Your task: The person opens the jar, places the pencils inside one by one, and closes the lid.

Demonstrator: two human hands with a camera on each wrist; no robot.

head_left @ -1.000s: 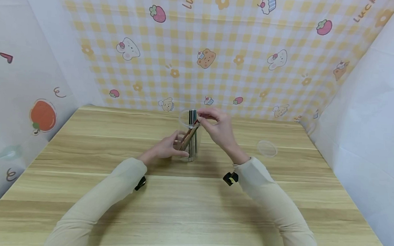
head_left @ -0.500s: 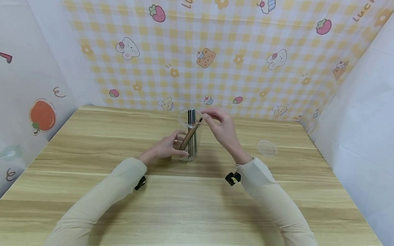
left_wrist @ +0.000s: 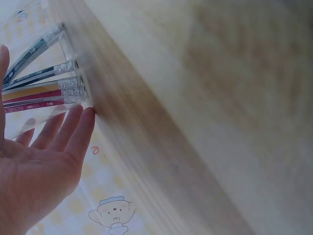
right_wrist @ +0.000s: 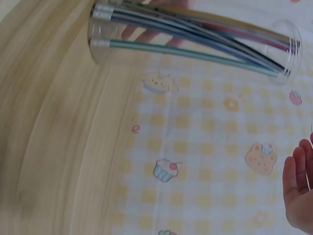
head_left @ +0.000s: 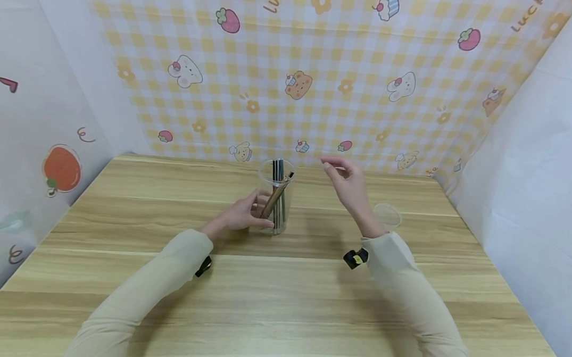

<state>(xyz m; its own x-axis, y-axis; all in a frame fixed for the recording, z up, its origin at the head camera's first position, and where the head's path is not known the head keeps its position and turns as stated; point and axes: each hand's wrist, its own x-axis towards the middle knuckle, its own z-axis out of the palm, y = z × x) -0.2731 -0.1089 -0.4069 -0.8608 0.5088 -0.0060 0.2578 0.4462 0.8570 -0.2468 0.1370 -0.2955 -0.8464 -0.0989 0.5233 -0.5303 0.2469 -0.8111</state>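
A tall clear plastic cylinder [head_left: 286, 213] stands upright on the table in the head view. Several pencils [head_left: 278, 199] lean inside it, with HB markings legible in the left wrist view. My left hand [head_left: 240, 214] holds the cylinder low on its left side, thumb in front and fingers behind. To the right of the rim, my right hand [head_left: 351, 191] hovers apart from it, fingers loosely bent and nothing visible between them. The right wrist view shows the pencils [right_wrist: 195, 36] through the clear wall and part of my right hand [right_wrist: 301, 191] at the edge.
A clear round lid [head_left: 388, 215] lies on the wooden table [head_left: 270, 311], just beyond my right forearm. Behind the table hangs a yellow checked cloth [head_left: 252, 81] with cartoon prints. White sheets border both sides.
My right hand has let go of a pencil at the cylinder's rim and drawn away to the right. My left hand stays on the cylinder.
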